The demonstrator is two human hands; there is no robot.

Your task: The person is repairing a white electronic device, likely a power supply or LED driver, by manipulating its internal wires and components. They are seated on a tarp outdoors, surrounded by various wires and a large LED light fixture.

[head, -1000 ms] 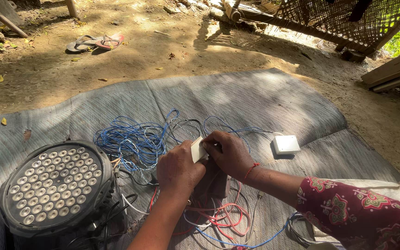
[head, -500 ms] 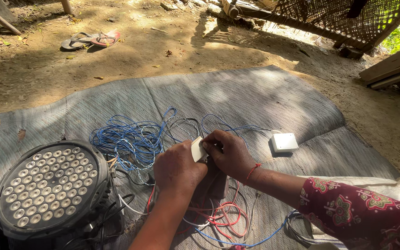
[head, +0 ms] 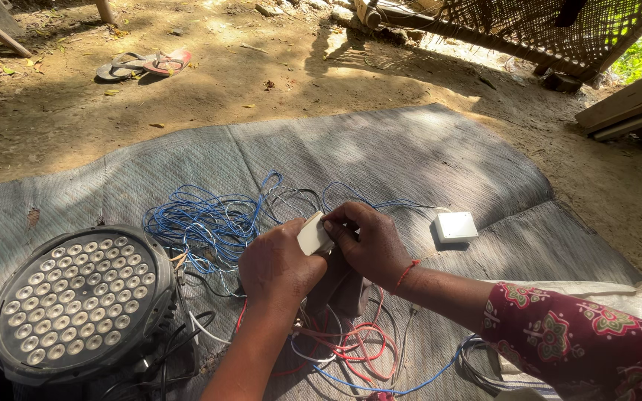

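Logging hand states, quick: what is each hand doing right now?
Left hand: closed around the small white box.
Right hand: fingers pinched on the same white box, above the tangled wires.

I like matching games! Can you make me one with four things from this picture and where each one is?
Things:
1. round lamp with many small bulbs
2. small white box
3. pair of sandals
4. small white piece

Places:
A. on the bare dirt, far off at the upper left
B. held between the left hand and the right hand
C. on the grey mat, at the lower left
D. on the grey mat, to the right of the hands

Pairs: 1-C, 2-D, 3-A, 4-B
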